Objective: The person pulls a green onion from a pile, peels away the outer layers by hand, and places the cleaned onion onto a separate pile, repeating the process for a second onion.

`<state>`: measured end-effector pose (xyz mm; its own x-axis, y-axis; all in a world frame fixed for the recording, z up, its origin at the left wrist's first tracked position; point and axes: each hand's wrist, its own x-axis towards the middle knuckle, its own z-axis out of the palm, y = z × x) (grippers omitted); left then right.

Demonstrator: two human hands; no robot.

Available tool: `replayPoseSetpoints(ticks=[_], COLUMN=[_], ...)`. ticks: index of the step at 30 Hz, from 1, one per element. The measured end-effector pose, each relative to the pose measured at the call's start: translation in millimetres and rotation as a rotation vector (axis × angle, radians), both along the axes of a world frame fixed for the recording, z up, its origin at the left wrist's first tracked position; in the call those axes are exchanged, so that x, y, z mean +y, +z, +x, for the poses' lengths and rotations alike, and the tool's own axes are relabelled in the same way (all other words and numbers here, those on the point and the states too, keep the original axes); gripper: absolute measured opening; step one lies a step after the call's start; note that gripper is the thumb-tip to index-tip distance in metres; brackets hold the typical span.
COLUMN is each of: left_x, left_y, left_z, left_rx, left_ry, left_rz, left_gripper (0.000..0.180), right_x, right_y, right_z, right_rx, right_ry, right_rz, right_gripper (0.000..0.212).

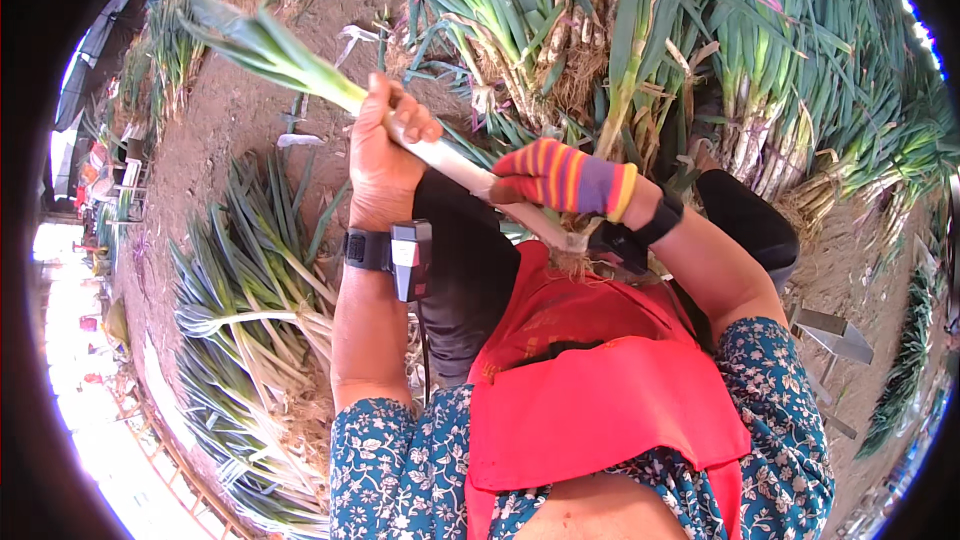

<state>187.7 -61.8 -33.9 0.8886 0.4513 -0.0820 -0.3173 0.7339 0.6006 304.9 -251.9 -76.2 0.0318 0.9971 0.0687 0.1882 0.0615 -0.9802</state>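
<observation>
A single leek (456, 166) lies slantwise across the space before my lap, its green leaves up at the left and its root end down at the right. My bare left hand (388, 152) is wrapped round the stem just below where the green starts. Farther down the pale shaft, my right hand (568, 180), in a striped purple, yellow and red glove, closes its fingers on the same leek. The roots hang near my red apron (600, 415). Leaf tips look slightly smeared by motion.
A pile of loose leeks (250, 340) lies on the dirt ground (250, 125) at my left. Tied bundles of leeks (560, 30) stand close in front, and more bundles (770, 90) line the right. A grey metal piece (832, 335) sits right of my knee.
</observation>
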Motion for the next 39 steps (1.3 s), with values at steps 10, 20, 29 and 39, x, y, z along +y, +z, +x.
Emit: replayPoseSetpoints(ticks=[10,20,29,39], left_x=[22.2,6.7,-4.0,61.4], left_y=[-7.7,3.3,16.8,-2.1], left_z=[-2.8,-30.9,-49.4,-103.4], left_rx=[0.192,0.238,0.276,0.384], left_ry=[0.247,0.495,0.56,0.77], left_rz=[-0.006,0.076,0.137,0.201], left_gripper=[0.033,0.036,0.034,0.036], right_x=[-157.7,-149.8,-145.3,-218.2], right_y=[-156.7,-177.1,-195.1,-200.4], right_z=[26.6,30.6,19.5,47.9], right_rx=[-0.735,-0.742,-0.754,-0.803], right_ry=[-0.173,-0.319,-0.354,-0.31], right_rz=[0.092,-0.229,-0.345,-1.037], right_gripper=[0.016,0.022,0.015,0.026])
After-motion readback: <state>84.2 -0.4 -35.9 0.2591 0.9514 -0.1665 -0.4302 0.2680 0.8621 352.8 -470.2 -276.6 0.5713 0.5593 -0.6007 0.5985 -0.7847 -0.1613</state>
